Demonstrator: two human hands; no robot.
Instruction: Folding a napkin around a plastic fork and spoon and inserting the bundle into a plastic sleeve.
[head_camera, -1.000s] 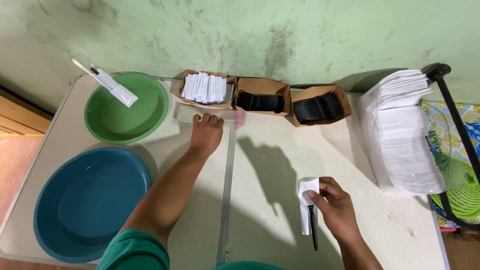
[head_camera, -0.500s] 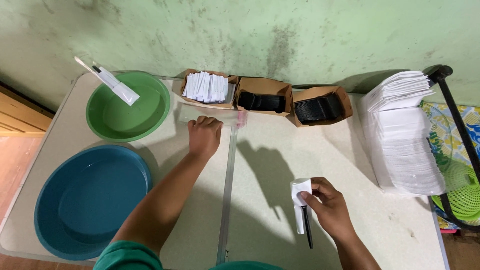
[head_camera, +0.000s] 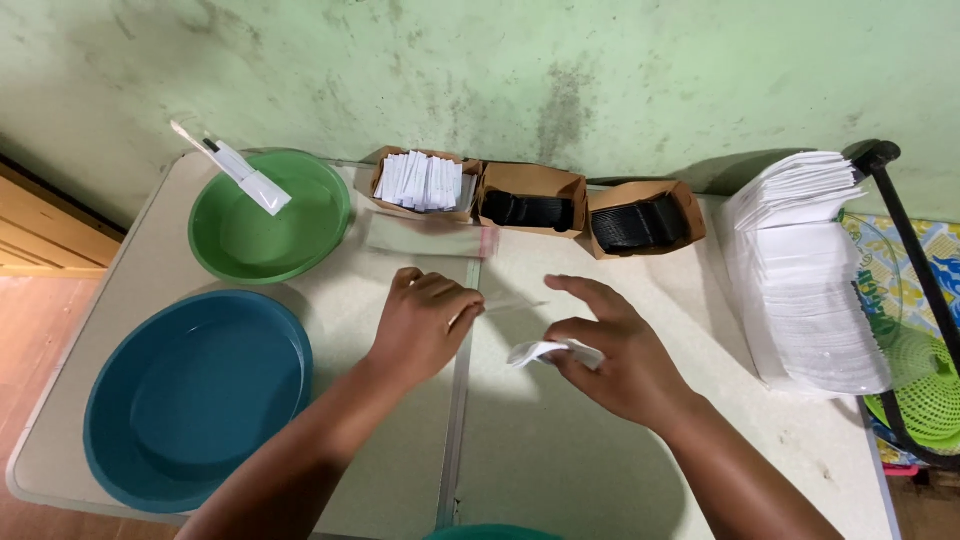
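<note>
My left hand (head_camera: 425, 325) rests knuckles up at the middle of the table, fingers curled over a thin clear plastic sleeve (head_camera: 515, 304) that sticks out to the right. Close beside it, my right hand (head_camera: 610, 355) pinches a folded white napkin (head_camera: 545, 352) between thumb and fingers. Whether anything is wrapped inside the napkin is hidden. The two hands are a few centimetres apart over the table's centre seam.
A green bowl (head_camera: 300, 245) at the back left holds a wrapped utensil pack (head_camera: 240, 170); a blue bowl (head_camera: 195, 395) sits in front of it. Three brown boxes (head_camera: 530, 180) line the wall, clear sleeves (head_camera: 430, 238) before them. A tall napkin stack (head_camera: 810, 270) stands right.
My left hand pulled back from the boxes toward the table's middle with a clear sleeve. My right hand moved left and up with the napkin to meet it.
</note>
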